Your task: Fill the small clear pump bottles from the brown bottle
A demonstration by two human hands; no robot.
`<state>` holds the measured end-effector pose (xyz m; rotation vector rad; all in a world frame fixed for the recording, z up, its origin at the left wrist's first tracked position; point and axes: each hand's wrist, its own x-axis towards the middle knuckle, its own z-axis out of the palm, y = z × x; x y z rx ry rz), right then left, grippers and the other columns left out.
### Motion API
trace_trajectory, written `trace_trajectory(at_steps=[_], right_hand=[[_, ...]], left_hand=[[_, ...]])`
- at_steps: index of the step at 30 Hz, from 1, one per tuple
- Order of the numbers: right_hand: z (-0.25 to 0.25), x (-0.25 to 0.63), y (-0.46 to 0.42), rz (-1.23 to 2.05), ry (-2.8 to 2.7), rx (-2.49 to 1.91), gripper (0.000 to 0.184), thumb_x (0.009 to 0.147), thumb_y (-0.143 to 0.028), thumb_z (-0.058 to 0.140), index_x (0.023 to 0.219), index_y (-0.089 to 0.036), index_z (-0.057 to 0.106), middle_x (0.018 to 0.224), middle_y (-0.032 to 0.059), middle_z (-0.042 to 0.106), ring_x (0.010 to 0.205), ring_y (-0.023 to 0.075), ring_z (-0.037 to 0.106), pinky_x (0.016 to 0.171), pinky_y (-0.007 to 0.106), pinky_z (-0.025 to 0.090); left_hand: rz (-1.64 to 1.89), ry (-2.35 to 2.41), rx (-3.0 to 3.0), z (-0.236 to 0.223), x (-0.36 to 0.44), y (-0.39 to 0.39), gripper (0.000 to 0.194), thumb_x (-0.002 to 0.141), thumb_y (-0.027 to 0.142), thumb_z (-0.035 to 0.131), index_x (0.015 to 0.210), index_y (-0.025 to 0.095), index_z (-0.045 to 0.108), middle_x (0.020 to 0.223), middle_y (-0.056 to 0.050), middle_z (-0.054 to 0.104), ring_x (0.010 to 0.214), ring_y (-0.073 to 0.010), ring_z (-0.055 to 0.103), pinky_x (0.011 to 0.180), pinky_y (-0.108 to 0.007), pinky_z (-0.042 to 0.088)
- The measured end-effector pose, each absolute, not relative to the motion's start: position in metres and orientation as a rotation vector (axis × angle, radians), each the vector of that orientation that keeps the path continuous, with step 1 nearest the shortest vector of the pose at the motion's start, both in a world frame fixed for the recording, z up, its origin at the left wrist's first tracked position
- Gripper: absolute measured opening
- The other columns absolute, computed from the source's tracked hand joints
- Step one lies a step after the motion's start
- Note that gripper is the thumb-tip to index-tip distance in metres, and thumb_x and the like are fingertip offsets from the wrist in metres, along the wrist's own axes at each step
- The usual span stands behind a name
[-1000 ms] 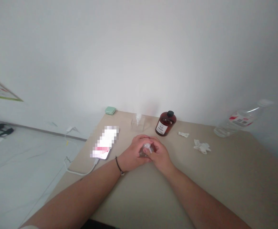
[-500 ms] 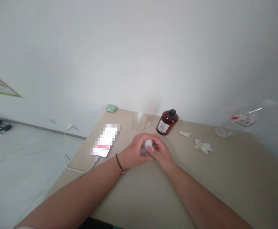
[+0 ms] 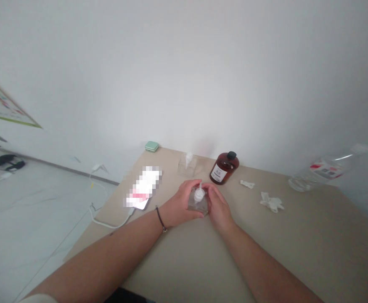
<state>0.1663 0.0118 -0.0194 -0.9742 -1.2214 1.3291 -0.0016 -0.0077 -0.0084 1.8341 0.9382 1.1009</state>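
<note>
Fingers of the left hand (image 3: 179,203) and right hand (image 3: 218,207) wrap closely around one clear pump bottle (image 3: 198,205) over the middle of the beige table (image 3: 300,240), its white pump head (image 3: 199,194) seated on top. Farther back are one large plastic bottle (image 3: 319,173), one amber bottle (image 3: 224,168), one clear square container (image 3: 186,166) and two white tissue scraps (image 3: 271,203).

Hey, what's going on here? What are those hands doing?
A person is holding a small clear bottle with a white pump top between both hands, with the left hand on one side and the right hand on the other. The hands are just above a beige table. Nearby stand a brown bottle with a black cap and another clear container with a white top. A phone lies to the left.
</note>
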Motion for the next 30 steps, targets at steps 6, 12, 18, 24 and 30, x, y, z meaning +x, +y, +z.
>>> trace_trajectory(at_steps=[6,12,18,24,30], right_hand=[[-0.013,0.167,0.007,1.364,-1.348,-0.865,0.042,0.081,-0.065,0.067,0.1,-0.027,0.069,0.103,0.0046,0.071,0.096,0.0244,0.066,0.086,0.037,0.052],[-0.006,0.166,0.007,1.223,-1.502,-0.822,0.038,0.084,-0.061,0.066,0.1,-0.026,0.071,0.105,0.0048,0.066,0.1,0.0237,0.063,0.09,0.037,0.051],[-0.002,0.165,0.006,1.225,-1.501,-0.789,0.039,0.088,-0.06,0.062,0.106,-0.029,0.075,0.111,0.006,0.068,0.112,0.0265,0.061,0.101,0.042,0.047],[-0.007,0.167,0.007,1.266,-1.478,-0.771,0.035,0.086,-0.056,0.067,0.106,-0.029,0.073,0.117,0.0052,0.066,0.114,0.0266,0.059,0.101,0.042,0.046],[-0.016,0.164,0.007,1.248,-1.432,-0.844,0.035,0.078,-0.044,0.076,0.106,-0.028,0.061,0.1,0.0008,0.065,0.091,0.0213,0.06,0.084,0.037,0.05]], left_hand=[[1.098,0.955,1.799,-0.009,-0.002,-0.01,0.101,0.068,0.032,0.088,0.149,0.023,0.028,0.143,-0.016,0.043,0.132,-0.0345,0.046,0.114,-0.054,0.037],[1.111,0.888,2.026,-0.001,-0.003,-0.011,0.076,0.076,0.033,0.082,0.142,0.024,0.045,0.142,-0.014,0.05,0.134,-0.0336,0.044,0.116,-0.053,0.034],[1.087,0.871,2.092,0.003,-0.003,-0.009,0.073,0.08,0.037,0.079,0.144,0.025,0.046,0.144,-0.014,0.052,0.135,-0.034,0.044,0.117,-0.054,0.031],[1.082,0.918,2.065,0.004,-0.003,-0.01,0.084,0.077,0.033,0.082,0.149,0.026,0.039,0.148,-0.013,0.048,0.137,-0.0339,0.041,0.117,-0.054,0.034],[1.075,0.943,2.074,0.006,0.0,-0.009,0.089,0.075,0.023,0.081,0.151,0.025,0.035,0.147,-0.012,0.05,0.134,-0.0316,0.043,0.115,-0.052,0.038]])
